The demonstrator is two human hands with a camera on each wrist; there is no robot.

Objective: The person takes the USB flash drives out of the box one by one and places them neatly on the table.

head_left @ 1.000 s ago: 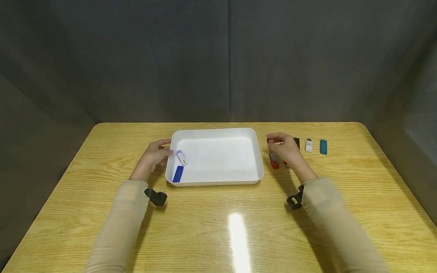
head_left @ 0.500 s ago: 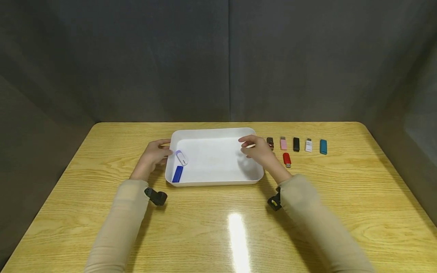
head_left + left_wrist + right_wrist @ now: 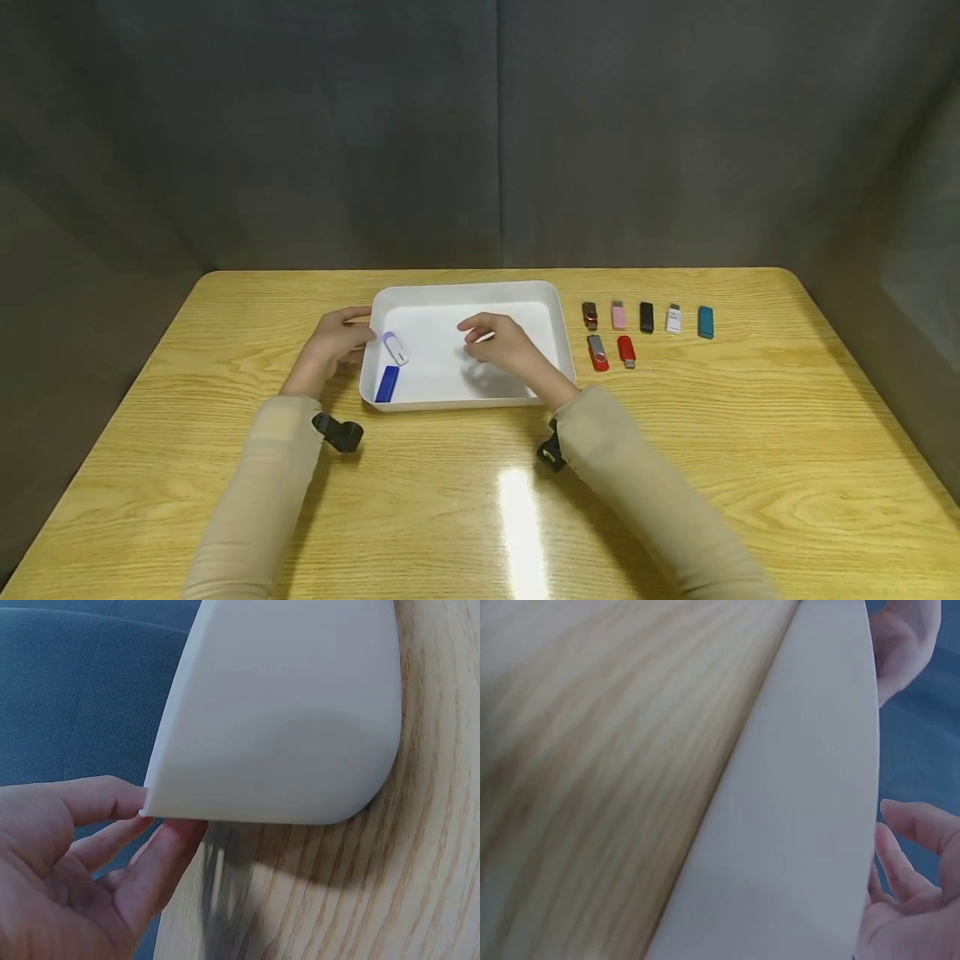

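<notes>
My right hand (image 3: 498, 343) hovers above the white tray (image 3: 465, 292), fingertips drawn together as if pinching, though I cannot tell whether anything sits between them (too small here). My left hand (image 3: 332, 343) lies loose, its fingertips (image 3: 135, 799) touching the tray's rim. Just beyond those fingertips lie a white drive (image 3: 396, 347) and a blue drive (image 3: 387, 383). I judge that anything let go from this height might bounce out, and a nudge from the left hand could slide the tray.

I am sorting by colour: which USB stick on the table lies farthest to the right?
The teal USB stick, last in the back row, just beyond the white USB stick; the others lie nearer the white tray.
</notes>
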